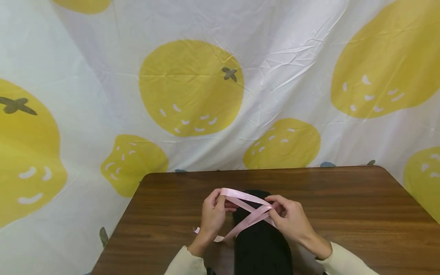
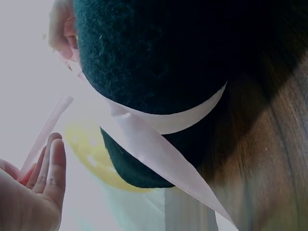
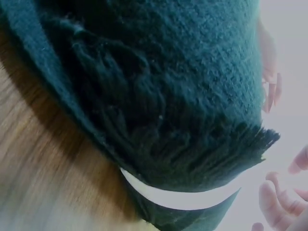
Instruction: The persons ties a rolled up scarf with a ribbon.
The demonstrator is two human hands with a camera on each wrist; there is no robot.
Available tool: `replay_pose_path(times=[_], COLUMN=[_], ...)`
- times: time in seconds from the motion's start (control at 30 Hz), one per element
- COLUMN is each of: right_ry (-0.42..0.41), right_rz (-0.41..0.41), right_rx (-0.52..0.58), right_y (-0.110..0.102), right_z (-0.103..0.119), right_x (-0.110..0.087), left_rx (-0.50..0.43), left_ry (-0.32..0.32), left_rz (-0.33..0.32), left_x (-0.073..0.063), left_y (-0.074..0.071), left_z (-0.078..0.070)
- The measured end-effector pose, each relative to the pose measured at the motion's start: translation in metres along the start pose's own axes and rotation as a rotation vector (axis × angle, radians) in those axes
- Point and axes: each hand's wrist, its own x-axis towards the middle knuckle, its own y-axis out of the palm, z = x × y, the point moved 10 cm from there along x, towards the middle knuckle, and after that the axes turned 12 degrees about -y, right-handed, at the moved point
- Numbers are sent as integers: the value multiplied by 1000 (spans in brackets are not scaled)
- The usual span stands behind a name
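A rolled dark green fuzzy scarf (image 1: 262, 248) with a fringed edge, nearly black in the head view, lies lengthwise before me. Pink satin ribbon (image 1: 245, 196) goes round its far part and crosses over itself on top. My left hand (image 1: 212, 215) pinches a raised stretch of it between thumb and forefinger, left of the roll; its other fingers (image 2: 57, 168) are fairly straight. On the right side, my right hand (image 1: 292, 219) pinches the ribbon by the crossing. The right wrist view shows the fringe (image 3: 192, 144) beside the ribbon band (image 3: 183, 198).
A loose ribbon tail (image 1: 219, 238) hangs off to the left, near a frayed end (image 1: 196, 230). The brown wooden table (image 1: 361, 206) has its far edge against a white cloth (image 1: 282, 46) printed with yellow fruit.
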Motion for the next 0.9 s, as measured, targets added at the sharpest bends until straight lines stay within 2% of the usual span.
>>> replay_pose_path(times=[0.53, 0.9], right_ry=[7, 20], right_rz=[-6, -7], right_rx=[-8, 7], right_y=[-11, -13], right_z=[-4, -7], right_x=[-1, -4], left_rx=[-16, -46], left_ry=[-7, -41], left_rz=[-19, -18], left_x=[1, 2], left_y=[-10, -16], left_z=[4, 8])
